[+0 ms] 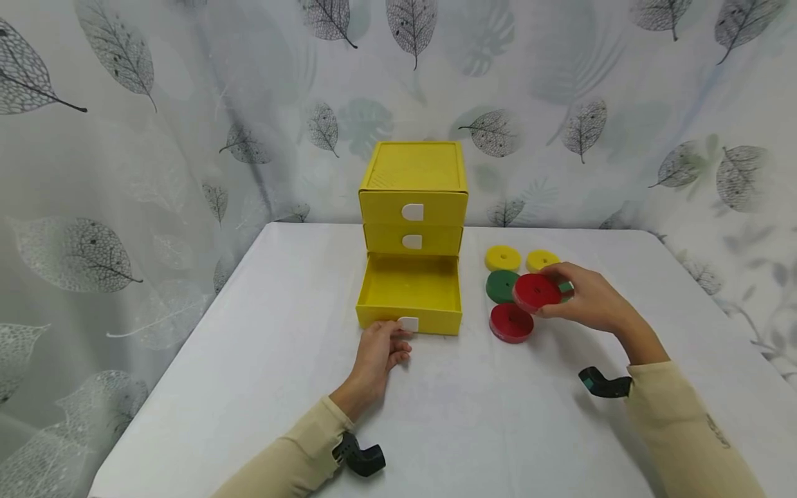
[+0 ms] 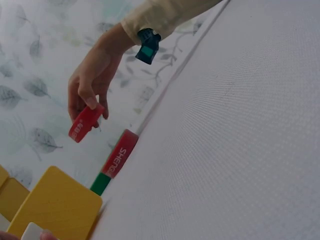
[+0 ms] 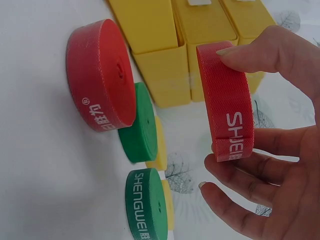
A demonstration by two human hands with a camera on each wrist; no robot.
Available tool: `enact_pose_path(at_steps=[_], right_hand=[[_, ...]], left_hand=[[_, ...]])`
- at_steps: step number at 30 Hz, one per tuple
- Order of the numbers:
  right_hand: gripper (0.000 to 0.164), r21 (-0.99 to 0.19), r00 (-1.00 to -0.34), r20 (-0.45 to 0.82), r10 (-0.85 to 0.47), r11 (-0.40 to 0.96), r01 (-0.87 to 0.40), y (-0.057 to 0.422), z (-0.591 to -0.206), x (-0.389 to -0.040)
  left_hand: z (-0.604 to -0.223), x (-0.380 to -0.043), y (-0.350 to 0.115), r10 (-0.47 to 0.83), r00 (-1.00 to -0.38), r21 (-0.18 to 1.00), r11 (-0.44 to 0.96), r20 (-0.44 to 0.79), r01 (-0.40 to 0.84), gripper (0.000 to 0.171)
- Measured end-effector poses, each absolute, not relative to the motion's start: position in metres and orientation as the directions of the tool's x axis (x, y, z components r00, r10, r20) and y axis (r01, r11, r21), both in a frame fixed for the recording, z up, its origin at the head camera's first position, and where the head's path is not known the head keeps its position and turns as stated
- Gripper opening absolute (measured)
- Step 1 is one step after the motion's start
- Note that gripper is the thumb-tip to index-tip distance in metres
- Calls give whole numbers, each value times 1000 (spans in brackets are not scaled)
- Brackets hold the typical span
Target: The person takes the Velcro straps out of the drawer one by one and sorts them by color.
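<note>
A roll of red tape is pinched between the thumb and fingers of my right hand, raised above the table. In the right wrist view white lettering runs along the held roll. Below it a second red roll lies on the table, beside a green roll. My left hand is at the front of the pulled-out bottom drawer, its fingers touching the edge by the white tab. The drawer's visible inside is bare yellow. A second green roll is partly behind the right hand in the head view.
The yellow drawer unit stands at the back of the white table, its two upper drawers closed. Two yellow rolls lie right of it, behind the green ones. A leaf-patterned curtain hangs behind the table.
</note>
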State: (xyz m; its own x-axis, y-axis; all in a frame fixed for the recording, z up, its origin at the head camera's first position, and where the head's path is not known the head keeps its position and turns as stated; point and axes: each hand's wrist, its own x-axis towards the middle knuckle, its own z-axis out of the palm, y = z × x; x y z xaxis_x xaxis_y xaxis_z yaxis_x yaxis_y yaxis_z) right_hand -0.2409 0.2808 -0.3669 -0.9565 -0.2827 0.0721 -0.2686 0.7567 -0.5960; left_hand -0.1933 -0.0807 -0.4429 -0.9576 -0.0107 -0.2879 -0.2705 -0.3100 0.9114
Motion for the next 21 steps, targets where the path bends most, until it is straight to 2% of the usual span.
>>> enact_pose_path(at_steps=[21], right_hand=[[73,-580,-959,52,-280,773,-257,296,-378,-239]], left_hand=[[-444,-193,-81,-1,-959,911,-313,-285,-270,23]])
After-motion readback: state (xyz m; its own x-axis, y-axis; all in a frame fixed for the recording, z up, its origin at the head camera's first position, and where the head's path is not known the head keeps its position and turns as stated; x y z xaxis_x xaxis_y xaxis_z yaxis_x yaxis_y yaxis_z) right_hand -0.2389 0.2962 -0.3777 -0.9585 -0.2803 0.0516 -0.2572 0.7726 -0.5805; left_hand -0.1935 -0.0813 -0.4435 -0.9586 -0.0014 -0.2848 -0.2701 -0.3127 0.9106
